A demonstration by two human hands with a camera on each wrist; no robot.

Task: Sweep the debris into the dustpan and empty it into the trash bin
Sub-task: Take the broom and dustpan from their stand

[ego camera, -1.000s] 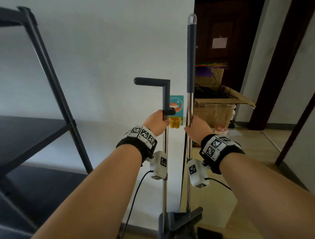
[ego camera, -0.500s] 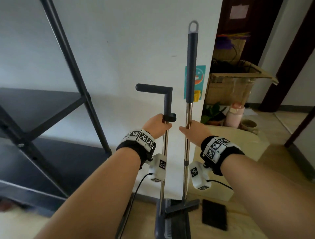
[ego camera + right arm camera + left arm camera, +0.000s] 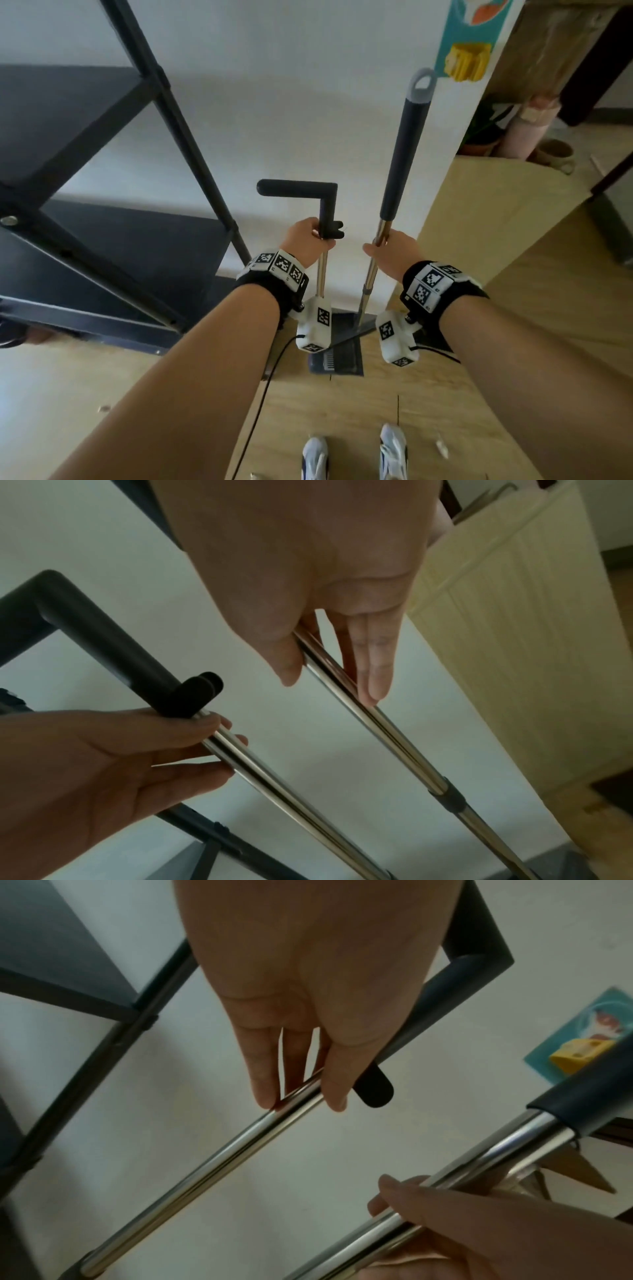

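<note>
A long-handled dustpan [image 3: 342, 356] stands on the wooden floor by the white wall. My left hand [image 3: 310, 240] grips its steel pole [image 3: 205, 1161] just under the black L-shaped handle [image 3: 308, 190]. To its right, my right hand [image 3: 390, 248] grips the broom's steel pole [image 3: 394, 734] below the dark grip [image 3: 400, 161]. The broom head [image 3: 359, 325] sits at the dustpan's mouth. Both wrist views show thumb and fingers curled round each pole. Pale bits of debris [image 3: 442, 447] lie on the floor near my shoes.
A black metal shelf rack [image 3: 102, 171] fills the left side. A pale wooden cabinet [image 3: 479, 212] stands right of the wall, with a pink bottle [image 3: 524, 133] and pots behind it. My white shoes [image 3: 315, 459] are at the bottom edge. A black cable [image 3: 260, 404] hangs from my left wrist.
The head view has tipped down from the wall toward the floor. The broom pole has moved right, away from the clip on the dustpan's handle. Both hands keep their hold.
</note>
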